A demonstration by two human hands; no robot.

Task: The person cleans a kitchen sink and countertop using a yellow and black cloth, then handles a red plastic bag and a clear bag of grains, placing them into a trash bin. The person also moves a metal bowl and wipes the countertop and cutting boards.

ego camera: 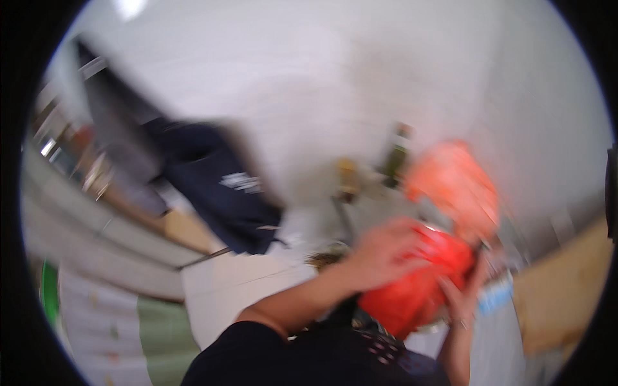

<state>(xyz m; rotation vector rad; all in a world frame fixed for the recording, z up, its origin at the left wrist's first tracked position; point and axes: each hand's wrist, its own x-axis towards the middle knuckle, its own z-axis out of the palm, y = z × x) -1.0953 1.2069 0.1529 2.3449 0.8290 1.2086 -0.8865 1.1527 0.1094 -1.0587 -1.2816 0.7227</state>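
Note:
A red plastic bag [410, 299] is held against the front of my body. My left hand [386, 255] lies over its upper left side, fingers spread along the plastic; motion blur hides whether they pinch it. Around the right side of the same bag, my right hand [461, 289] has its thumb on the front and its fingers behind. Just beyond stands a paler orange-red plastic bag [454, 188], bulging and close to the right hand's fingertips. What either bag contains is hidden.
A green glass bottle [397, 161] and a yellow-topped container [346, 178] stand by the wall. A dark blue cloth item [217, 183] with white print hangs at left. Right are a blue-and-white packet [496, 294] and a tan board [565, 284]. Pale tiles [236, 284] lie left of me.

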